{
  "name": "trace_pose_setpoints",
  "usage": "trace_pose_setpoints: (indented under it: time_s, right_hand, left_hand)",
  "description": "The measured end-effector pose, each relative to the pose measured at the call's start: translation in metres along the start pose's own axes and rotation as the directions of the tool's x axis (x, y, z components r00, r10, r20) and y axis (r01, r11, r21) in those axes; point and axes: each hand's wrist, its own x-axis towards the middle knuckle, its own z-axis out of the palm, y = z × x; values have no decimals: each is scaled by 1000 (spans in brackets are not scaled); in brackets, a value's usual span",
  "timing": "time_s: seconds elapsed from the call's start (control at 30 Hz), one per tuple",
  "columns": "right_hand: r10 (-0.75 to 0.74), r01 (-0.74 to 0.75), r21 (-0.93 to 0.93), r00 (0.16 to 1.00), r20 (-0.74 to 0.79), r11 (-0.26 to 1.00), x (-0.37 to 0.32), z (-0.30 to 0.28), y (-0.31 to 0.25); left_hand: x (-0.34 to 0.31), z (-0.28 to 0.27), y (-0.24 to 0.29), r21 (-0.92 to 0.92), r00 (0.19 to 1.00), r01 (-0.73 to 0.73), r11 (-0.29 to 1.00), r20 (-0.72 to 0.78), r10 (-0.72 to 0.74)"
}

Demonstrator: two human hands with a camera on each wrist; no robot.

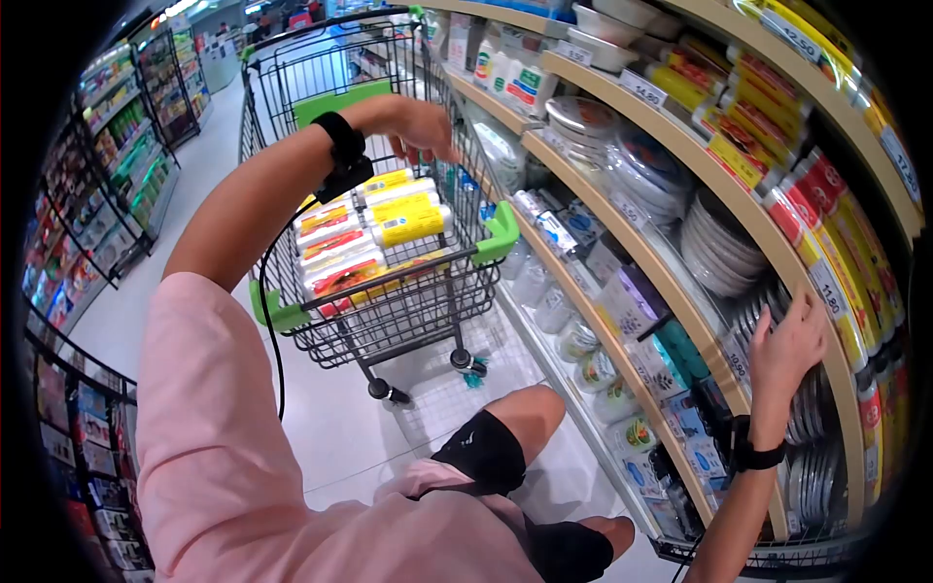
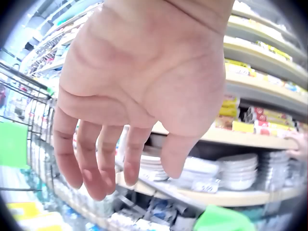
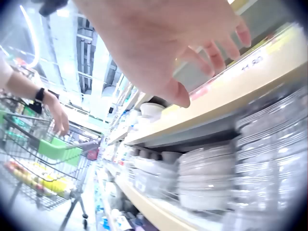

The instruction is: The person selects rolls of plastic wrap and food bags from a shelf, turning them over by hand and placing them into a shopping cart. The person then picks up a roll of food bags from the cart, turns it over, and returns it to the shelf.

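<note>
My left hand (image 1: 420, 126) hangs over the shopping cart (image 1: 374, 335) with its palm bare and fingers loosely bent, holding nothing. Below it in the cart lie several white rolls with yellow and red labels (image 1: 335, 255). My right hand (image 1: 789, 342) is at the shelf on the right, its fingers spread and overlapping the edge with the 11.80 price tag (image 1: 826, 287). In the right wrist view its fingers (image 3: 214, 57) hang just in front of that edge, with nothing in them. Stacked clear plastic containers (image 3: 272, 154) stand on the shelf under it.
Beside the right hand are stacked white bowls (image 1: 717, 243) and, one shelf up, red and yellow rolls (image 1: 826, 209). Jars (image 1: 595, 369) line the lower shelves. The cart's green corner (image 1: 498, 233) is close to the shelving. Another shelf row (image 1: 117, 146) runs along the left.
</note>
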Motion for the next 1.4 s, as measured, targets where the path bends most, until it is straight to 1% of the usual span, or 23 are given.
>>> trace_pose_setpoints:
  time_s: [0.1, 0.17, 0.23, 0.3, 0.37, 0.43, 0.57, 0.6, 0.63, 0.7, 0.8, 0.9, 0.97, 1.03, 1.1, 1.13, 1.17, 1.2, 1.23, 1.27, 1.3, 1.37, 1.4]
  right_hand:
    - [-226, 187, 356, 971, 72, 916, 2, -6, -65]
    - [-368, 270, 621, 929, 33, 736, -1, -13, -117]
    - [-467, 267, 811, 884, 9, 521, -6, -20, -173]
    - [-524, 344, 817, 849, -60, 463, -12, -27, -223]
    - [-559, 407, 812, 820, -123, 418, -17, -33, -262]
    - [-600, 387, 836, 795, -88, 389, -27, -29, -284]
    - [-660, 395, 810, 751, -14, 433, -42, -8, -296]
    - [-654, 384, 820, 757, -16, 425, -43, -8, -298]
    - [-645, 373, 827, 764, -18, 420, -43, -8, -300]
    - [-630, 366, 838, 776, -35, 404, -42, -4, -302]
    - [-610, 363, 854, 789, -69, 373, -47, 3, -305]
    - [-588, 363, 854, 805, -85, 374, -47, 3, -305]
    - [-580, 364, 838, 812, -70, 408, -49, 0, -306]
    - [-565, 337, 858, 822, -68, 387, -52, -1, -305]
    - [-573, 321, 874, 817, -62, 364, -53, -3, -302]
    - [-626, 309, 879, 780, -16, 362, -51, -2, -298]
    - [-596, 283, 895, 802, -23, 346, -51, -2, -297]
    - [-564, 254, 909, 826, -25, 331, -52, -2, -297]
    - [-528, 229, 922, 848, -32, 312, -50, -2, -295]
    - [-510, 233, 922, 859, -46, 309, -47, -2, -292]
    - [-467, 162, 960, 883, -37, 230, -42, -6, -287]
    - [-393, 28, 998, 920, -4, 54, -26, -20, -276]
    - [-348, 76, 997, 935, -67, 12, -14, -29, -266]
  left_hand:
    - [4, 32, -39, 188, 941, 197, 962, 239, -239]
    - [28, 60, -77, 216, 830, 290, 932, 427, -358]
    - [42, 96, -100, 157, 798, 284, 946, 509, -324]
    - [70, 143, -127, 70, 767, 253, 965, 593, -244]
    - [71, 184, -139, -136, 852, 143, 980, 522, -52]
    - [71, 204, -139, -147, 932, 67, 987, 362, -9]
    - [93, 238, -142, 187, 957, -124, 975, 283, 68]
    - [88, 250, -136, 152, 973, -66, 986, 227, 30]
    - [75, 244, -120, 306, 978, -123, 944, 197, 63]
    - [68, 237, -109, 341, 980, -68, 937, 201, -2]
    - [57, 206, -96, 258, 980, -35, 965, 200, -18]
    - [75, 174, -107, 159, 1000, 26, 987, -19, -24]
    - [68, 157, -112, -170, 982, -12, 985, -186, -20]
    - [51, 134, -97, -285, 965, -35, 958, -260, -43]
    - [45, 117, -88, -371, 936, -155, 915, -352, 16]
    - [28, 106, -70, -322, 879, -244, 915, -473, 68]
    - [19, 101, -60, -279, 776, -410, 869, -607, 171]
    - [15, 98, -52, -210, 666, -503, 839, -712, 221]
    - [7, 92, -39, -126, 535, -584, 802, -803, 264]
    - [-4, 87, -27, 11, 368, -666, 745, -865, 342]
    - [-12, 80, -15, 115, 238, -705, 700, -891, 386]
    - [-28, 66, 11, 208, 145, -735, 645, -882, 449]
    - [-35, 59, 26, 223, 121, -745, 629, -882, 456]
